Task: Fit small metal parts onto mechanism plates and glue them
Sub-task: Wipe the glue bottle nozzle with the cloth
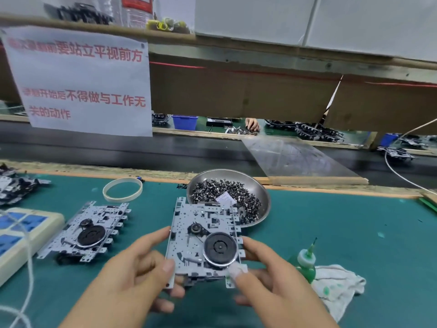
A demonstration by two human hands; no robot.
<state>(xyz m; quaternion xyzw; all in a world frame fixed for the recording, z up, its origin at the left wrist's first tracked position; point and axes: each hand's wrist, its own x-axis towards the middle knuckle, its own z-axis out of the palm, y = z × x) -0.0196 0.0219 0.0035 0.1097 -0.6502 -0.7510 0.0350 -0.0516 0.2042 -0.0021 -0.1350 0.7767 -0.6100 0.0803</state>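
A silver mechanism plate (189, 235) with a black flywheel is held above the green mat, between both hands. My left hand (139, 268) grips its left edge, thumb on top near the lower corner. My right hand (264, 278) grips its right edge, thumb on the lower right corner. Just behind the plate stands a steel bowl (262, 192) full of small dark metal parts (222, 189). A second mechanism plate (87, 230) lies flat on the mat to the left. A green glue bottle (306, 261) with a pointed nozzle stands at the right on a white rag (338, 287).
A pale tape ring (123, 189) lies behind the left plate. A beige power strip (21, 230) and white cable (29, 268) sit at the left edge, more plates (14, 185) behind. A conveyor (118, 147) runs beyond the bench; another person's hand (252, 124) works opposite. A paper notice (80, 79) hangs at upper left.
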